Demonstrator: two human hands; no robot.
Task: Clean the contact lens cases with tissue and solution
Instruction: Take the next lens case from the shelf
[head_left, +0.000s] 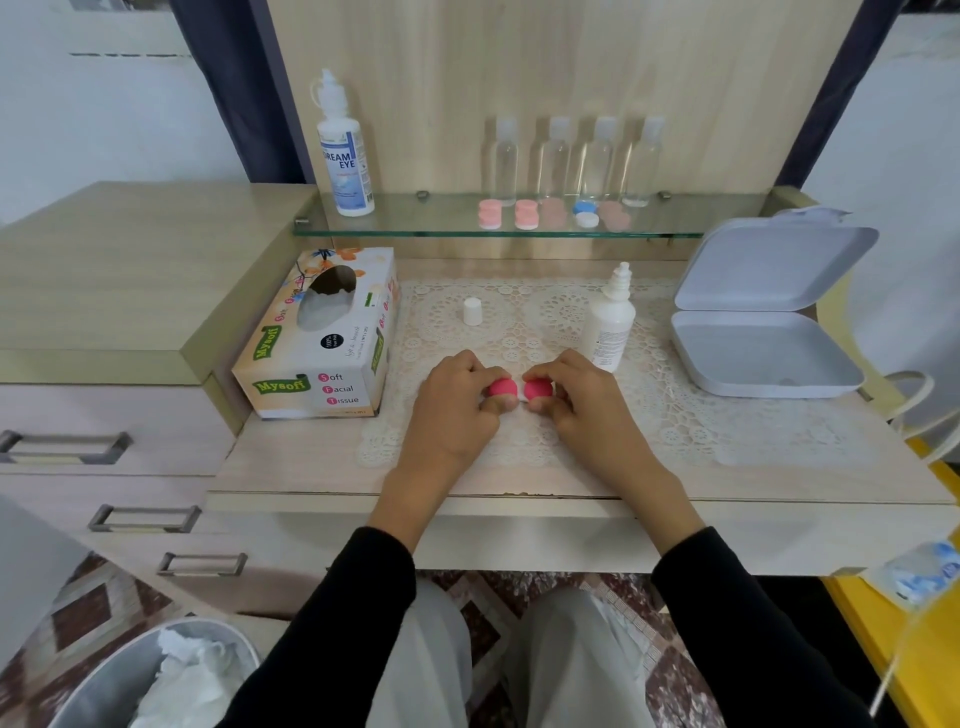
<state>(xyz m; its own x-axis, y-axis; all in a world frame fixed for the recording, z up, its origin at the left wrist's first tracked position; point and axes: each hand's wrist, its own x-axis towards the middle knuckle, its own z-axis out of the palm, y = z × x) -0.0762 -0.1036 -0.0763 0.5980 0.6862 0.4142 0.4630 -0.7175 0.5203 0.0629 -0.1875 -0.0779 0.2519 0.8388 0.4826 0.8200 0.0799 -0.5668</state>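
A contact lens case with two bright pink caps (519, 389) lies on the lace mat (675, 410) in front of me. My left hand (452, 410) grips the left cap and my right hand (576, 405) grips the right cap, fingers and thumbs curled round them. A white solution bottle (609, 322) stands uncapped just behind my right hand, and its white cap (472, 312) sits apart on the mat. The Mysoft tissue box (322, 338) is at my left. Several more lens cases (550, 213) lie on the glass shelf (415, 226).
A tall Dream Eye bottle (345, 150) and several clear small bottles (576, 161) stand on the shelf. An open grey plastic box (763, 338) sits at the right. Drawers (104, 452) are at the left, and a bin with used tissue (176, 675) is below left.
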